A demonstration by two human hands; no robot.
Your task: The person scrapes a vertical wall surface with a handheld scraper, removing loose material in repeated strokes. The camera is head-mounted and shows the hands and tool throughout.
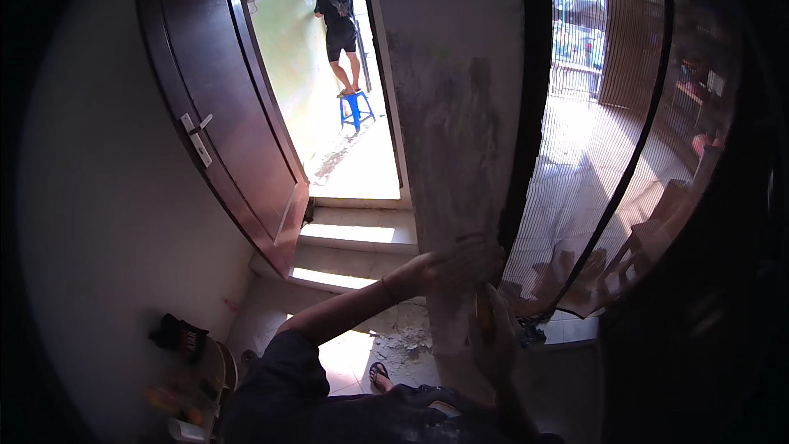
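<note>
In front of me is a grey wall strip (448,140) with rough, patchy paint. My left hand (464,267) reaches across to its lower part, fingers stretched out and lying flat near the dark frame edge. Just below it, my right hand (497,345) is closed around a tool with a yellow handle (486,316). The tool's working end is hidden in shadow by my left hand, so its kind is unclear. Flakes of paint debris (403,345) are scattered on the floor at the wall's foot.
A brown door (226,74) stands ajar at left, beside steps (357,230). Outside, a person (337,25) stands on a blue stool (356,111), facing a wall. At right hangs a striped mesh curtain (567,197). A round-edged stand (223,370) holding items is at lower left.
</note>
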